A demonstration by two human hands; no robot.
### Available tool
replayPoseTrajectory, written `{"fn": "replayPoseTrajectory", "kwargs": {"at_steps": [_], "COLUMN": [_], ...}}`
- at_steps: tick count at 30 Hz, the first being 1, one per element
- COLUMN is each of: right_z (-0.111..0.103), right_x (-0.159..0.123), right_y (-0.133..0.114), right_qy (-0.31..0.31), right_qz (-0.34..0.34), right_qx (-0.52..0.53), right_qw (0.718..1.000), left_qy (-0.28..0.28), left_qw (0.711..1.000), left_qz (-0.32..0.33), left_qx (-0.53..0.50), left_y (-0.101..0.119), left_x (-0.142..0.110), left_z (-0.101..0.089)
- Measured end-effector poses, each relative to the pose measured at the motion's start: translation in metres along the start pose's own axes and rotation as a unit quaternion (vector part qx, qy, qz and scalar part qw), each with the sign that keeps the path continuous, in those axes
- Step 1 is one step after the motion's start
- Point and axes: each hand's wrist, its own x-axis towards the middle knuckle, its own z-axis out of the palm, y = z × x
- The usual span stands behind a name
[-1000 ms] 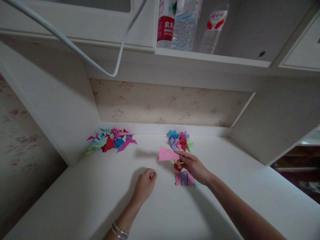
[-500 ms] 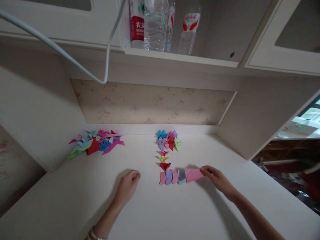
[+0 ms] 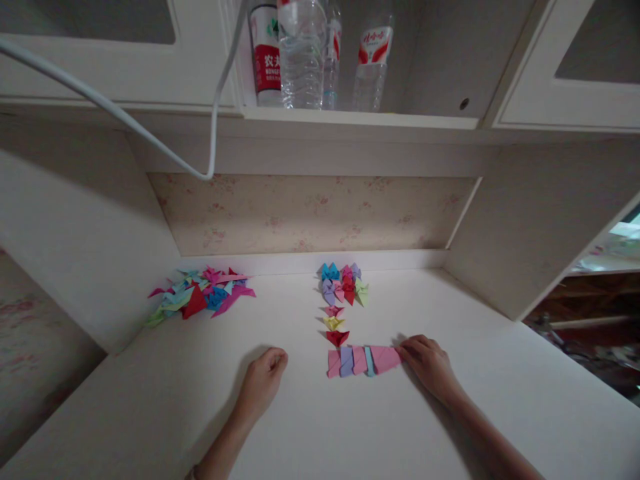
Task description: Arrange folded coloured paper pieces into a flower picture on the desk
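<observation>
Right fingers (image 3: pixel 406 351) — on pink paper (image 3: pixel 386 359), row's end

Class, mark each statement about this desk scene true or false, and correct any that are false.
1. The right hand touches the pink piece at the row's right end. True.
2. The left hand grips a bottle. False: it is curled with no bottle in it; the bottles stand in the cupboard.
3. The light blue piece lies between two pink ones. True.
4. The mixed pile of folded papers lies right of the row. False: it lies to the left.
5. The yellow folded paper sits between a pink one and a red one. True.
</observation>
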Motion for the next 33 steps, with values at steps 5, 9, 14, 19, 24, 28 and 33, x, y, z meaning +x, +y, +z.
{"fn": "replayPoseTrajectory", "kwargs": {"at_steps": [5,9,14,19,24,28,33], "right_z": [0.003,0.000,-0.009,-0.012,-0.006,-0.003,0.016], "right_x": [-0.003,-0.003,-0.002,-0.014,-0.035,-0.036,-0.029], "right_y": [0.000,-0.002,-0.002,-0.030,-0.097,-0.158,-0.226], "right_qy": [0.033,0.061,0.091,0.148,0.033,-0.058,-0.193], "right_qz": [0.010,0.024,0.028,0.022,0.036,0.060,0.085], "right_qx": [-0.007,0.056,0.117,0.106,0.239,0.367,0.488], "right_qw": [0.999,0.996,0.989,0.983,0.970,0.927,0.847], "left_qy": [0.005,0.002,0.012,0.013,0.004,0.004,0.003], "left_qw": [1.000,1.000,1.000,1.000,1.000,1.000,1.000], "left_qz": [0.001,0.004,0.005,0.019,0.024,0.025,0.019], "left_qx": [-0.012,-0.012,-0.015,-0.022,-0.013,-0.009,-0.018], "left_y": [-0.002,-0.002,0.001,0.002,-0.002,-0.003,-0.003], "left_x": [0.000,0.000,-0.002,-0.003,-0.002,-0.001,-0.002], "left_z": [0.001,0.002,0.001,0.000,0.001,0.002,0.003]}}
